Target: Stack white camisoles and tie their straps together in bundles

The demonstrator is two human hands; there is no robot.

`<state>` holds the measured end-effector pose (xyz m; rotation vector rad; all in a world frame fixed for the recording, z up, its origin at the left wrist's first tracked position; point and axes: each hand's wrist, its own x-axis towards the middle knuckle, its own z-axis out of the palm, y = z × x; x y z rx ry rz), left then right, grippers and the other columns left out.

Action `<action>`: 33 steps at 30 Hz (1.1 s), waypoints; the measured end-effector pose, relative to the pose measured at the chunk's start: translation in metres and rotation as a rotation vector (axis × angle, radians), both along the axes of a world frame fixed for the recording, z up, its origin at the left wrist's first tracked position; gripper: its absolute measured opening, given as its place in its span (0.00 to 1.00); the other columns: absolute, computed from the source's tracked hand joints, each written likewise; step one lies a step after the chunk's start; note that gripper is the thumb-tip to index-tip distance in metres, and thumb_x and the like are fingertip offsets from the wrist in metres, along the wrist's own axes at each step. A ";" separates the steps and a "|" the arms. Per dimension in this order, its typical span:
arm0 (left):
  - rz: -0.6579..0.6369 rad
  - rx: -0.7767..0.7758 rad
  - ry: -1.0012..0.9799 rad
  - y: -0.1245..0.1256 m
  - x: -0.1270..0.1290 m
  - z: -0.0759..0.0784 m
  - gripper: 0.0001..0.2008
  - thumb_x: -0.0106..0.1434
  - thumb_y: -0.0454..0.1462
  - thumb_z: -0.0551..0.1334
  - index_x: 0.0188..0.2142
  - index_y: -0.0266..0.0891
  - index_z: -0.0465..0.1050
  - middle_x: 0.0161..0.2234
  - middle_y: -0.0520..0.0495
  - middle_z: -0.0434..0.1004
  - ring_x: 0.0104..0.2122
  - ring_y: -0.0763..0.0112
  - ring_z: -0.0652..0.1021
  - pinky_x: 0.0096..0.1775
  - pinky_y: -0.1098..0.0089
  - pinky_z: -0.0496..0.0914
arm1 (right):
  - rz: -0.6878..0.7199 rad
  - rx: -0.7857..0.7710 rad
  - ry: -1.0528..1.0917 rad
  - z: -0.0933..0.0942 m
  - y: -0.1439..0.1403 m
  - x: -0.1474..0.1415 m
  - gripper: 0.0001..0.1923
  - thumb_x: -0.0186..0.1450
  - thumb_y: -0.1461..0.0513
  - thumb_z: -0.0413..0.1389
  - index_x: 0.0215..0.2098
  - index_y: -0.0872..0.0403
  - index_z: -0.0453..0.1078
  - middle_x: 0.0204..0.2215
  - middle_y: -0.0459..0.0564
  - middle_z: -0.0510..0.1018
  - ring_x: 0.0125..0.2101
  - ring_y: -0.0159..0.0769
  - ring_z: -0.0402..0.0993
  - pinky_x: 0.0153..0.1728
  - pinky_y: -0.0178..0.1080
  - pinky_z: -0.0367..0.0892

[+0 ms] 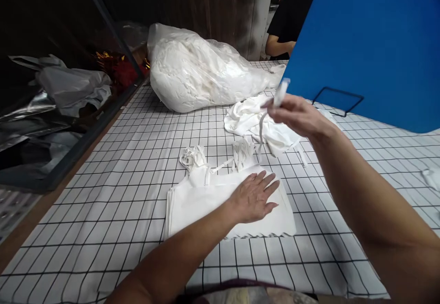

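My left hand [253, 197] lies flat, fingers spread, on a neat stack of white camisoles [197, 210] with wavy hems towards me. Thin straps are bunched at the stack's far edge, in one cluster [194, 158] on the left and another [242, 155] on the right. Raised beyond the stack, my right hand [304, 116] pinches a white strap [261, 134] that hangs down towards the top camisole. A blurred whitish piece [282, 91] sticks up from the same fingers; what it is, I cannot tell. Behind that hand lies a crumpled white garment [242, 116].
A large clear plastic bag [199, 72] full of white cloth rests at the back of the checked tablecloth [103, 189]. A blue panel [371, 52] with a black wire stand [338, 97] is at right. Another person's arm [280, 46] shows behind it. Plastic bags [74, 84] lie beyond the left edge.
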<state>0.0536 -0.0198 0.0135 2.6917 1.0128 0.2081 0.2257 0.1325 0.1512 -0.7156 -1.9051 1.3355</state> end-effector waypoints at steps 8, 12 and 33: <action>-0.014 0.103 -0.004 0.002 0.001 0.001 0.29 0.71 0.51 0.48 0.65 0.36 0.56 0.68 0.42 0.55 0.66 0.54 0.57 0.63 0.56 0.55 | 0.178 0.228 -0.691 -0.023 -0.050 -0.040 0.13 0.67 0.59 0.56 0.49 0.51 0.75 0.37 0.52 0.78 0.33 0.36 0.74 0.32 0.37 0.68; -0.043 0.101 -0.031 0.004 0.002 0.008 0.22 0.69 0.48 0.53 0.53 0.35 0.70 0.57 0.40 0.71 0.58 0.53 0.68 0.58 0.56 0.62 | 0.068 0.556 -0.616 -0.062 -0.033 -0.120 0.18 0.63 0.66 0.58 0.52 0.55 0.72 0.45 0.57 0.73 0.37 0.39 0.73 0.37 0.42 0.71; -0.040 -0.025 -0.085 0.007 0.004 -0.006 0.14 0.68 0.44 0.54 0.36 0.40 0.74 0.43 0.45 0.80 0.52 0.56 0.73 0.56 0.58 0.68 | 0.120 0.154 -0.572 -0.126 0.035 -0.226 0.03 0.58 0.66 0.61 0.29 0.58 0.72 0.24 0.45 0.75 0.26 0.28 0.68 0.29 0.33 0.62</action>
